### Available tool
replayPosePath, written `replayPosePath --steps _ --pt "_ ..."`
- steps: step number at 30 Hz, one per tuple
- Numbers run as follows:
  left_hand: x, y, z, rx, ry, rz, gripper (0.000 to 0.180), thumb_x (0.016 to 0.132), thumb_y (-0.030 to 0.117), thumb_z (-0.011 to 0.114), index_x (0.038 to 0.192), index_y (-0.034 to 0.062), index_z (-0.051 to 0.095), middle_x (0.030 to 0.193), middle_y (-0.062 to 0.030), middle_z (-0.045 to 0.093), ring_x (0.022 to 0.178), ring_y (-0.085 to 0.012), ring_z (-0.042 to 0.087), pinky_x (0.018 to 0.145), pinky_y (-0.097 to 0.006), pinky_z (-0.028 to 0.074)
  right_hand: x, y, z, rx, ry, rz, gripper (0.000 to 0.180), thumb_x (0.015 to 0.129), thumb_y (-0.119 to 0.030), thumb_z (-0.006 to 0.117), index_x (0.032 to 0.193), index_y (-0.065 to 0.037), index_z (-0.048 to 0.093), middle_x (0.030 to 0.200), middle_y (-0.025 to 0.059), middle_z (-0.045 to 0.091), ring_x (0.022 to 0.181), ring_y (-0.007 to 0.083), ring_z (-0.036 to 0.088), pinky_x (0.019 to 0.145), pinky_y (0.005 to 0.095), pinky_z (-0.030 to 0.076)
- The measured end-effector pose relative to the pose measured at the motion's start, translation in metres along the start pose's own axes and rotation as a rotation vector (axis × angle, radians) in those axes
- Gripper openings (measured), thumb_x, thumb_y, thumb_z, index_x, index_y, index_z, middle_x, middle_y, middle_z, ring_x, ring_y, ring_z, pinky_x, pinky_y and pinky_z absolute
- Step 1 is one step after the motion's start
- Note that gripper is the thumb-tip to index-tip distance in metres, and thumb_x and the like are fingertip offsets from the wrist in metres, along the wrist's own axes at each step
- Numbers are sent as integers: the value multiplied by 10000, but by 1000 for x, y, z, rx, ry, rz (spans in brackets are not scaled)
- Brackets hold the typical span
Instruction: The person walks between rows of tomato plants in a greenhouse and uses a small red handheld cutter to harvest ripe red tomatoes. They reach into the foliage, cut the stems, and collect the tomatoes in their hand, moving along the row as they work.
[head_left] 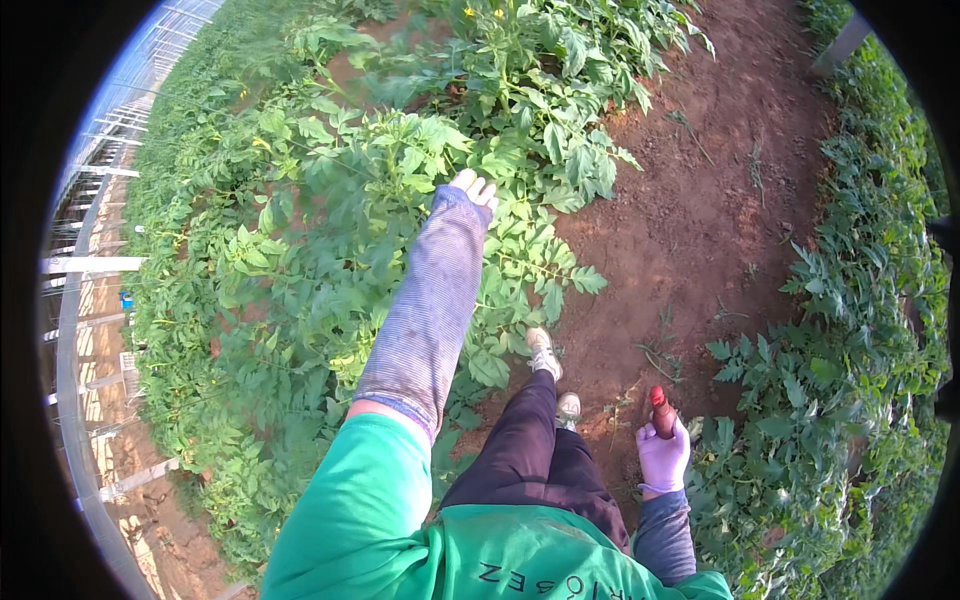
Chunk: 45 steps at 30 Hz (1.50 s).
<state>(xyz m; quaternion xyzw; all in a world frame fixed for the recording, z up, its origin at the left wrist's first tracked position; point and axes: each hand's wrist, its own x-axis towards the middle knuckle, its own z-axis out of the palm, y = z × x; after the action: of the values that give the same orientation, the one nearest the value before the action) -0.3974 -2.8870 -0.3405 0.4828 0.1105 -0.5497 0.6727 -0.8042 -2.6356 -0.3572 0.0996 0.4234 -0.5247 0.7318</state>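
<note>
red-brown soil path (700, 210), greenhouse frame (85, 265), worn shoes (545, 352)

Scene is lit by bright, even daylight; shadows are soft. Colours look slightly washed. Edges are bent by fisheye distortion, w/ black vignette around rim. Slight blur is seen throughout.

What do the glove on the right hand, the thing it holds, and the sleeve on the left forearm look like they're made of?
The glove on the right hand looks like thin pale lilac rubber, smooth and skin-tight. The red-brown handle it grips could be plastic or painted wood; too small to tell. The grey sleeve looks like ribbed stretch knit, matte, ending just short of the left hand.
</note>
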Motion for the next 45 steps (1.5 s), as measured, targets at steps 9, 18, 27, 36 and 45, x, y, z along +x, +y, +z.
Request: replayPosePath --steps 9,18,27,36,45 --pt "127 38 -200 671 791 -191 506 879 472 421 1212 104 518 1175 -68 553 1080 -197 501 950 -346 362 74 25 80 -104 -25 50 350 825 -293 552 1096 -78 505 954 34 542 756 159 477 732 319 402" --pt "163 100 -255 768 501 -39 517 899 482 373 1206 93 520 1182 -33 552 1021 -171 514 884 -317 401 144 91 167 -184 -161 149 355 806 -234 553 1104 -48 502 1014 62 516 867 171 483 747 304 402" --pt "153 97 -265 1089 235 -355 518 898 557 296 1142 199 579 1084 50 593 1005 -180 529 838 -352 400 191 137 207 -419 -266 188 343 824 -223 520 1108 -35 482 1007 69 527 906 162 495 788 287 398" --pt "137 43 -200 642 279 -262 233 838 268 617 997 101 585 828 -20 586 674 -172 593 645 -295 519 231 182 238 -933 -282 -106 286 799 -87 617 1070 -47 532 993 26 553 892 109 523 789 234 427" --pt "137 35 -205 641 206 -190 472 961 377 324 1099 -25 529 936 -89 598 739 -214 586 723 -349 520 244 219 261 -1222 -332 -386 295 762 -72 649 1039 -41 553 932 49 581 871 130 546 801 256 436"
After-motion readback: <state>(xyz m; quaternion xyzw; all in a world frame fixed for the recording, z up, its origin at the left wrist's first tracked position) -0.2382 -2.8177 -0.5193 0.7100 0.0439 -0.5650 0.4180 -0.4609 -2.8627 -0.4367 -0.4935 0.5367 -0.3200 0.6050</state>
